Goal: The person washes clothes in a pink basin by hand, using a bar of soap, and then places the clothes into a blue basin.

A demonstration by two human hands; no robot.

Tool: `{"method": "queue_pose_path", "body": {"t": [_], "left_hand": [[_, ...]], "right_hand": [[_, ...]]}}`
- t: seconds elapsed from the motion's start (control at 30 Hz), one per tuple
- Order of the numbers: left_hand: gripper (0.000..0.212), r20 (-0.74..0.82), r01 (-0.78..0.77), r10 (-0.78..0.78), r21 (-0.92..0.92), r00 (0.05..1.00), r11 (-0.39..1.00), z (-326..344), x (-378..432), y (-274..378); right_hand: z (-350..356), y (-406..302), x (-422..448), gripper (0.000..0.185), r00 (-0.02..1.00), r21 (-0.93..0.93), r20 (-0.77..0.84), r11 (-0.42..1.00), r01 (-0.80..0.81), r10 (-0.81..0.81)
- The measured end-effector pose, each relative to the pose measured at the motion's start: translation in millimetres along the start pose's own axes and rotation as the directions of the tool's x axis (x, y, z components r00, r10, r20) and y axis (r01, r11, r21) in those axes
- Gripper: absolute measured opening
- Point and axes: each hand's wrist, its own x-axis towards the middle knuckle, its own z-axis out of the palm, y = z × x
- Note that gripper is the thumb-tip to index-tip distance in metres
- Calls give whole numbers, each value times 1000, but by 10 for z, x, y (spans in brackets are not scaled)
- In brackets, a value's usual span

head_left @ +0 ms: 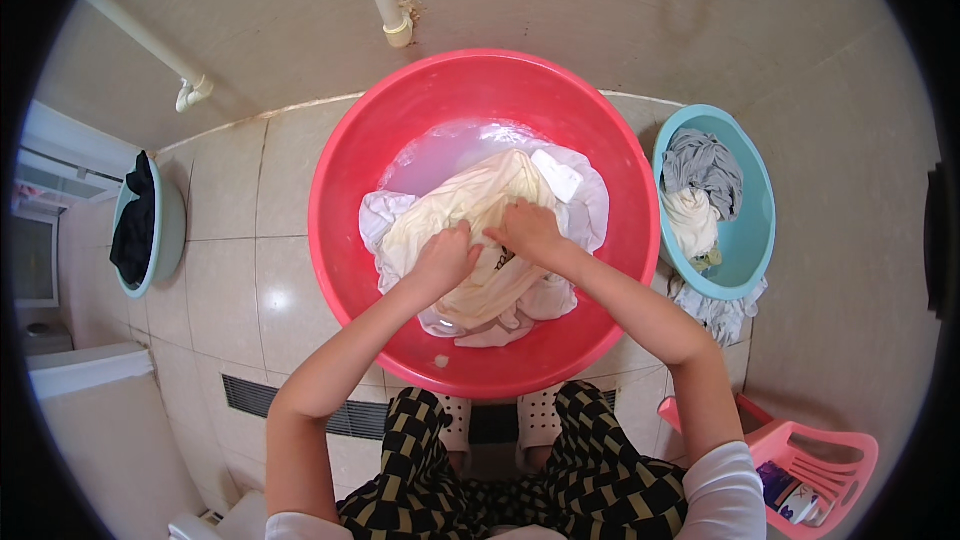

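Observation:
In a big red plastic basin (480, 371) a wet cream cloth garment (442, 210) with a dark printed mark lies on top of other laundry. My left hand (448, 259) has its fingers curled into the middle of this garment. Just right of it and slightly farther off, my right hand (529, 231) grips the same cloth; its fingertips are partly hidden in the folds. White laundry (589, 195) shows around the garment, with a small bright white piece (557, 175) beside it. Pale pinkish cloth (495, 334) lies at the near side. Cloudy water (442, 154) stands behind the pile.
On the right, a light-blue tub (757, 240) holds grey cloth (701, 169) and cream cloth (690, 221); patterned white cloth (716, 315) lies on the floor beside it. A pink plastic chair (821, 446) bears a package (787, 491). At left, another tub (171, 225) holds black cloth (136, 229).

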Motion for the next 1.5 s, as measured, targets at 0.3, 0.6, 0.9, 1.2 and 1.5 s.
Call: {"method": "queue_pose_path", "body": {"t": [0.3, 0.6, 0.9, 1.2, 1.5], "left_hand": [[10, -12, -50, 50, -481, 999, 876, -261, 207, -575], [20, 14, -6, -407, -999, 913, -48, -1383, -32, -250], [16, -687, -297, 182, -51, 704, 954, -868, 236, -445], [38, 80, -305, 297, 370, 951, 877, -173, 115, -223], [47, 295, -253, 127, 444, 947, 859, -439, -239, -349]], "right_hand": [[-467, 312, -251, 25, 990, 807, 95, 590, -15, -105], [-1183, 646, -1052, 24, 991, 834, 47, 541, -109, 128], [-854, 266, -650, 14, 997, 54, 42, 996, 67, -69], [314, 383, 84, 26, 901, 36, -255, 928, 371, -351], [55, 702, 11, 21, 991, 173, -67, 977, 124, -114]]}}
